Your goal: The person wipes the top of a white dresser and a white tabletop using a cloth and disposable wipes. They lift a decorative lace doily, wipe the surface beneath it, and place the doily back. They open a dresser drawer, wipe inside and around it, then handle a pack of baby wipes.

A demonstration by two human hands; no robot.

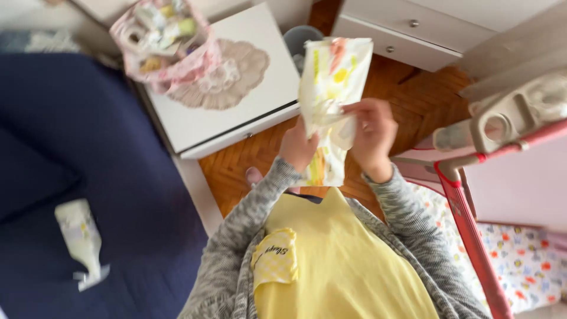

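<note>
A white diaper with yellow and pink prints is held up in front of my chest, partly unfolded. My left hand grips its lower left edge. On its right side my right hand pinches a flap. Both sleeves are grey knit, over a yellow top with a checked pocket. Another folded diaper lies on the dark blue bed at the left.
A white nightstand with a lace doily carries a pink fabric basket of small items. A grey bin and white drawers stand beyond on parquet. A red-framed cot with patterned mattress is at the right.
</note>
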